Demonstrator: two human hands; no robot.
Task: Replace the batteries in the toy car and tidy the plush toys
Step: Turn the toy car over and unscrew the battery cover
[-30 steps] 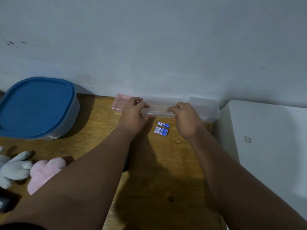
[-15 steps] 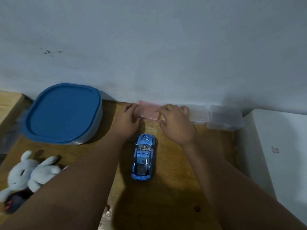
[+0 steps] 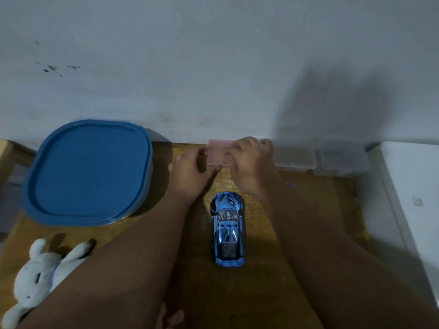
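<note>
here both hands are working at the pink box [image 3: 217,153] by the wall: the left hand [image 3: 187,170] is pinching its left edge, and the right hand [image 3: 249,162] is curling its fingers [image 3: 240,144] over the right side, gripping it. the car [image 3: 227,230] is sitting upright on the bench [image 3: 320,200] between the forearms, its underside out of sight. if the box is giving way suddenly, it could be tipping and spilling whatever is inside, and a forearm pulling back could be knocking the car. the bunny [image 3: 35,279] is lying at the left, near the blue tub [image 3: 90,172].
</note>
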